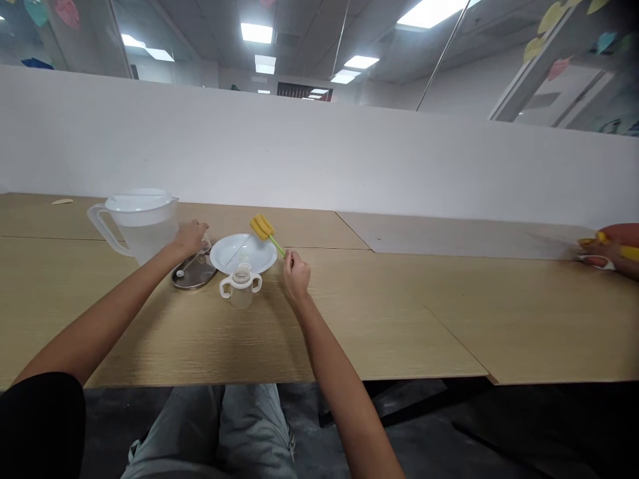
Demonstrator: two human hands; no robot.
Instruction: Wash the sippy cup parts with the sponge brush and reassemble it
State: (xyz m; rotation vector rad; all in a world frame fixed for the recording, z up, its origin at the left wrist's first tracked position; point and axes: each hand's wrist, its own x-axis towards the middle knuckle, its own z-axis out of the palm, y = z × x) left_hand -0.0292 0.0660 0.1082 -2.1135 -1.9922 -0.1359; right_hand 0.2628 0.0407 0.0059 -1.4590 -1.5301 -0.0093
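My right hand [296, 273] is closed around the green handle of a bottle brush [262, 227], whose yellow sponge head points up and left. Over a round metal tray [196, 274], my left hand [190, 238] has its fingers curled at a small clear plastic cover [206, 243], partly hidden by the hand. A thin straw-like piece with a white end [180, 273] lies on the tray. Between the hands sits a white bowl [267, 254] with clear pieces in it. In front of the bowl, a clear baby bottle [241, 293] with two white handles stands upright and uncapped.
A lidded translucent pitcher [142, 223] stands left of the tray, close to my left forearm. A pale flat piece [62, 201] lies at the far left. Beyond the table [379, 319] rises a white partition [299, 159]. Red and yellow things [616, 243] are at the right edge.
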